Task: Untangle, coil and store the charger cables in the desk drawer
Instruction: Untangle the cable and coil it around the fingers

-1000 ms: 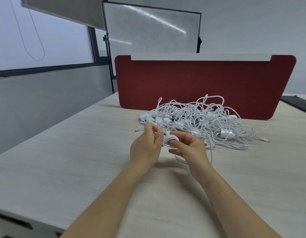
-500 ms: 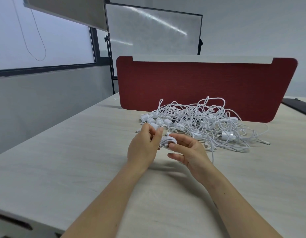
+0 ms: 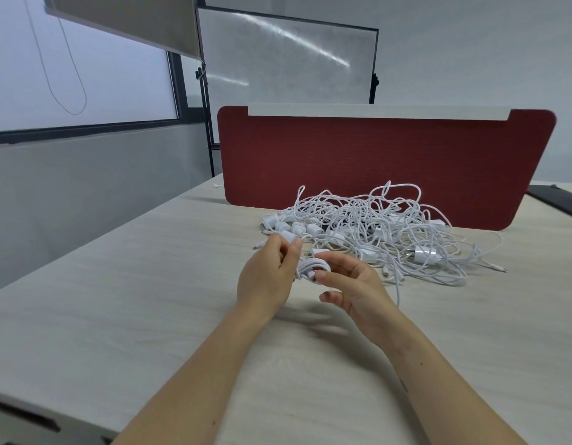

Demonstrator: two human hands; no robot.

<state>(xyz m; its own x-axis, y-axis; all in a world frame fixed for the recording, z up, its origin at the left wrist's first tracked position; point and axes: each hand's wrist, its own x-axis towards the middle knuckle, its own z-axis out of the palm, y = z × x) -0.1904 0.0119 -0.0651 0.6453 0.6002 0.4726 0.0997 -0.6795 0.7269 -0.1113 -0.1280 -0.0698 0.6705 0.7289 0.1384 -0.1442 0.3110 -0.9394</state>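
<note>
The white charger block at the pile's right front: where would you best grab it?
Probably pinch the charger block across its boxy body, coming from above. It lies exposed on top of the tangle, while cable loops crowd its sides, so a sideways reach would likely snag them.

A small coil of white cable [image 3: 311,268] sat at the centre of the frame, its few tight loops bunched together. It was held above the desk [image 3: 143,284], pinched by the fingers of the left hand [image 3: 268,277] and the right hand [image 3: 356,285]. A loose strand [image 3: 397,285] hung along the right hand's outer side and ran up toward the heap. Just behind, right of centre, the tangled heap of white charger cables [image 3: 371,216] lay on the desk with loops arching upward. White plug adapters [image 3: 292,227] clustered at its left edge, and another adapter [image 3: 425,253] lay near its right front.
</note>
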